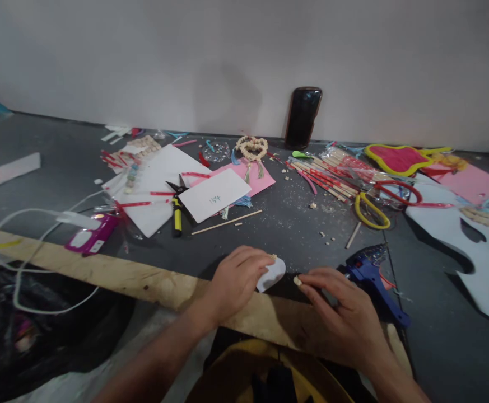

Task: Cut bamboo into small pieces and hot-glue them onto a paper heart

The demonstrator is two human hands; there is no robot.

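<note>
Left of the glue gun (372, 285), your left hand (236, 280) clamps a white cutout (274, 274), 1 pale bit (273, 256) at its top; nearer the glue gun, your right hand (340, 305) pinches a cream piece (297, 281), seemingly not yet added.

Craft clutter across a grey table (68, 143)

At the lower centre of the frame, the person's left hand (240, 280) holds a small white piece with a rounded end (274, 273). The right hand (347, 305) pinches a pale bit (297, 280) in its fingertips, near a blue glue gun (372, 288) at lower right. Left of centre, black-and-yellow pliers (177, 217) lie beside a white card marked 154 (214, 196). Beaded bracelets (251, 149) sit upper centre; a black phone (303, 116) leans on the wall (143, 61). Right of centre lie red-patterned chopsticks (324, 177) and scissors with a yellow loop (359, 211).
</note>
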